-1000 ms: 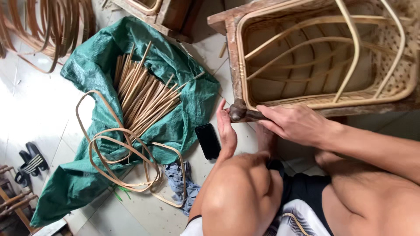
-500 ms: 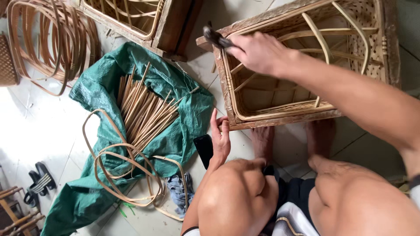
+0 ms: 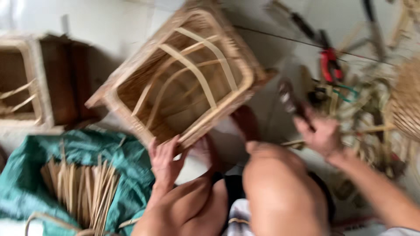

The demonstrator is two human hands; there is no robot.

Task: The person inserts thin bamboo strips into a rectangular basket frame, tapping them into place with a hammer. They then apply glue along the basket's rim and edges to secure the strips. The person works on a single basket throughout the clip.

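A square woven rattan basket [image 3: 131,91] with curved inner ribs lies tilted on the floor in front of my knees. My left hand [image 3: 164,159] presses against its near rim with the fingers spread. My right hand [image 3: 321,133] is out to the right of the basket, gripping a dark-handled tool [image 3: 288,98] that points up and away. The picture is motion-blurred, so the tool's exact kind is unclear.
A green tarp [image 3: 127,175] with a bundle of cane strips [image 3: 83,192] lies at the lower left. Another woven basket [image 3: 26,91] stands at the far left. Red-handled cutters [image 3: 329,65] and loose cane scraps [image 3: 363,109] lie at the right.
The view has swung right. My right hand carried the tool from the basket's far corner out to its right side. My left hand stayed on the basket's near rim.
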